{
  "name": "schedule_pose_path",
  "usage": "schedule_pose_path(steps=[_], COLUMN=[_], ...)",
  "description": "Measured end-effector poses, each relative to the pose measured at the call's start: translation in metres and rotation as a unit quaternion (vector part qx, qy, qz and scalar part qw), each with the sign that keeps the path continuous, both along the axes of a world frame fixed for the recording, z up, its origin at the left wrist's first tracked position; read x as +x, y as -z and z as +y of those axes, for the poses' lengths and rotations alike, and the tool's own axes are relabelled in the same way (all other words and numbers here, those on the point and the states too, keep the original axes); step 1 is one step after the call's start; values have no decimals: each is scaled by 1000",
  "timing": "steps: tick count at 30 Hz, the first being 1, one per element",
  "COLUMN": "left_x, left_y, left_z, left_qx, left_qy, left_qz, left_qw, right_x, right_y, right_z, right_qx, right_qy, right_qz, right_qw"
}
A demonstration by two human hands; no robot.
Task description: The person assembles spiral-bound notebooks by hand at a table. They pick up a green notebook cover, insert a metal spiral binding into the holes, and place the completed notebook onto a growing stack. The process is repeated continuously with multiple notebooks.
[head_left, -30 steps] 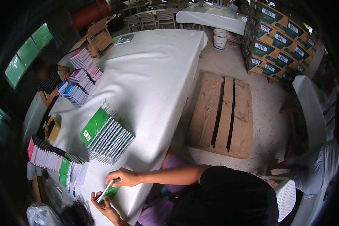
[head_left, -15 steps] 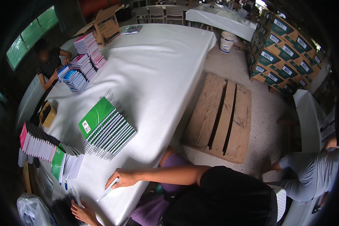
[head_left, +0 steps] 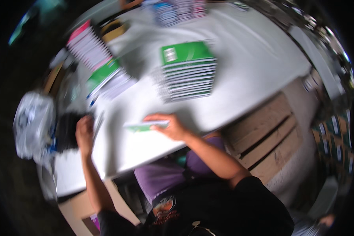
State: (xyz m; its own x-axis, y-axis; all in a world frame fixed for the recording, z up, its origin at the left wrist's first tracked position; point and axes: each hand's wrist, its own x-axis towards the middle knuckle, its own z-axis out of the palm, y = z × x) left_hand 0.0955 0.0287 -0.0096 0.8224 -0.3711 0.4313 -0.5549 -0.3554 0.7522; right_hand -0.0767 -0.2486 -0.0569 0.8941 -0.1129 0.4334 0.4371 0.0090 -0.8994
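Observation:
My right hand [head_left: 172, 128] pinches a thin notebook [head_left: 139, 128] with a green cover, seen nearly edge-on above the white table. At the table's left end my left hand [head_left: 85, 133] has its fingers curled, with a thin grey spiral binding coil [head_left: 98, 125] along its right side. Blur hides the exact hold. Right beside that hand lies a heap of black binding coils [head_left: 67, 131]. Beyond my right hand stands a stack of green spiral notebooks [head_left: 188, 70]. Farther left, a green-covered notebook [head_left: 102, 76] lies with white page blocks [head_left: 120, 84] near a pink-topped notebook stack [head_left: 90, 47].
A clear plastic bag [head_left: 33, 122] sits left of the coils. An open cardboard box [head_left: 106, 200] is below the table [head_left: 255, 67]. Blue notebooks [head_left: 167, 13] and a yellow container [head_left: 114, 31] stand at the far side. A wooden pallet [head_left: 263, 137] lies right, with stacked cartons [head_left: 334, 137] beyond.
The view has swung left and down. My right hand, which held a light, slim thing edge-on, now shows its green cover. My left hand has closed and shifted from the black coils.

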Motion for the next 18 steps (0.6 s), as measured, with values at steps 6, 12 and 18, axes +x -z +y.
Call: schedule_pose_path(steps=[6, 12, 18], left_x=[-81, -91, -85], left_y=[-17, -9, -5], left_z=[-44, -35, -37], left_qx=[-4, 28, 63], left_qy=[134, 110, 49], left_qz=[249, 222, 141], left_qw=[959, 968, 987], right_x=[-6, -8, -4], right_y=[-10, -11, -10], right_z=[1, 5, 7], right_qx=[-35, -40, -45], right_qy=[5, 20, 6], right_qz=[36, 37, 34], right_qw=[999, 998, 998])
